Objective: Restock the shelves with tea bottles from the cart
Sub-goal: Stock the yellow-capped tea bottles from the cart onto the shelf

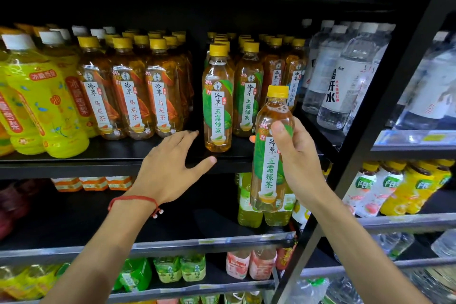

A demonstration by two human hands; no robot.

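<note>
My right hand (297, 155) grips a green-label tea bottle (270, 155) with a yellow cap, held upright in front of the black shelf (98, 163). My left hand (170, 168) is spread open, holding nothing, just left of another green-label tea bottle (217, 99) that stands at the shelf's front edge. More green-label bottles (248, 91) stand in rows behind and to its right. Orange-label oolong tea bottles (128, 86) fill the shelf to the left. The cart is not in view.
Yellow-green drink bottles (37, 101) stand at the far left of the shelf, clear water bottles (338, 74) at its right. A black upright post (370, 118) divides it from the neighbouring rack. Lower shelves hold green tea bottles (249, 207) and other drinks.
</note>
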